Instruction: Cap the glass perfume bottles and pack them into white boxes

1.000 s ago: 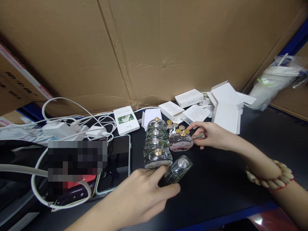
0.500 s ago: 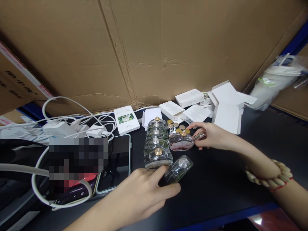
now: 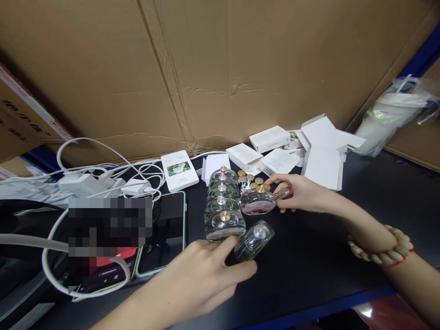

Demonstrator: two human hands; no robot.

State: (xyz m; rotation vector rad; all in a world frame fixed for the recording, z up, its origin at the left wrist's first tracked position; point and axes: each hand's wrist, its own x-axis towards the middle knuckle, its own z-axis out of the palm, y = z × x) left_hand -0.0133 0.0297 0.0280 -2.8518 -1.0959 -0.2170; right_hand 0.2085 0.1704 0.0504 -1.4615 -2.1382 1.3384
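Observation:
My left hand (image 3: 209, 270) is closed around a clear perfume bottle (image 3: 255, 240) with a silver-coloured nozzle, held tilted at the front of the table. A row of several similar clear bottles (image 3: 225, 231) stands just beyond it, with gold or silver nozzle collars. Right of the row stands a pinkish perfume bottle (image 3: 257, 202) with a gold collar. My right hand (image 3: 302, 192) is closed on a small pinkish glass bottle (image 3: 283, 193), partly hidden by the fingers, close beside the standing one. Several gold and silver spray heads (image 3: 250, 178) cluster behind the pinkish bottle.
White printed cartons (image 3: 270, 139) and an unfolded white box (image 3: 323, 151) lie at the back. A bagged cup (image 3: 388, 119) stands at right. To the left are a picture carton (image 3: 180, 170), a dark tablet (image 3: 165, 231), tangled white cables (image 3: 144, 169) and plugs. Cardboard (image 3: 206, 68) walls the back.
The view has shifted very slightly. The small bottle in my right hand is turned a little, showing more of its side. My left hand keeps its hold.

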